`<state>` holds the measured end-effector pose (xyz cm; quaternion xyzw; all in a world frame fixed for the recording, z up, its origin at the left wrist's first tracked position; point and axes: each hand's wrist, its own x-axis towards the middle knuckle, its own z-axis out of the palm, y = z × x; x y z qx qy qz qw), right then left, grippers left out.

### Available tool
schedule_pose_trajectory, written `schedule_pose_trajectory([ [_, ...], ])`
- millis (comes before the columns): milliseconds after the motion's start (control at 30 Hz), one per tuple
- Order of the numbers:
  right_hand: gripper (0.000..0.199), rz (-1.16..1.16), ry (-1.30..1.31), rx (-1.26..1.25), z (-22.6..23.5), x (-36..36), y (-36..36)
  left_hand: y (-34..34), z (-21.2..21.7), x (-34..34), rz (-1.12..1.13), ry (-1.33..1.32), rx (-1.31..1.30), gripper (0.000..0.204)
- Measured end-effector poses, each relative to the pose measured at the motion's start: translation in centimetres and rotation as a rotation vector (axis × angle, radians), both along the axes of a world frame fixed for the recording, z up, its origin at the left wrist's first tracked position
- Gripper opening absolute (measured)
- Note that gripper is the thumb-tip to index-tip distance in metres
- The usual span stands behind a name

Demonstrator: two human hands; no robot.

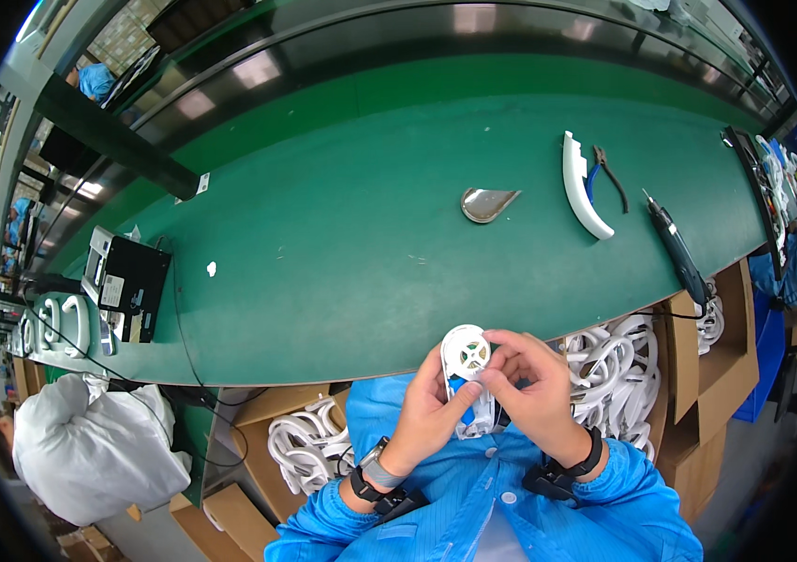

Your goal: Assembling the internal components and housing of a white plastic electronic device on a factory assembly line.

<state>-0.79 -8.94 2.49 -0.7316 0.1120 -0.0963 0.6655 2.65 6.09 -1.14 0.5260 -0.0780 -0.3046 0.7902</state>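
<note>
Close to my chest, in front of the bench's near edge, is a white plastic part (467, 350) with a round, spoked head and a blue piece (460, 386) in its lower body. My left hand (430, 408) wraps around it from the left, thumb across the lower body. At the right edge of the round head, the bent fingers and thumb of my right hand (531, 382) press against the rim. Whether a small piece sits between the right fingertips is hidden.
On the green bench (342, 253) lie a metal scoop (487, 203), a curved white piece (578, 187), pliers (604, 178) and an electric screwdriver (675, 245). A black box-shaped device (141, 290) stands left. Below are cartons of white parts (609, 375) and a white sack (94, 450).
</note>
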Motion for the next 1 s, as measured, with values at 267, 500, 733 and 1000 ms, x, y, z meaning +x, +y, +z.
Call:
schedule_pose_trajectory([
  [267,0.039,-0.019,-0.019,-0.12,0.3,-0.2,-0.8,-1.0,0.4,-0.2,0.006,0.008,-0.005,0.056],
  [500,0.04,-0.034,-0.016,-0.097,0.6,-0.5,-1.6,-1.8,1.2,-0.7,0.045,0.013,0.084,0.056],
  [733,0.045,0.047,0.023,-0.209,2.1,0.3,-1.6,-1.4,2.1,-0.1,-0.001,-0.012,0.097,0.058],
  [1000,0.052,0.119,0.036,-0.419,2.5,1.1,-2.2,-1.1,2.1,-0.1,-0.006,-0.084,0.122,0.058],
])
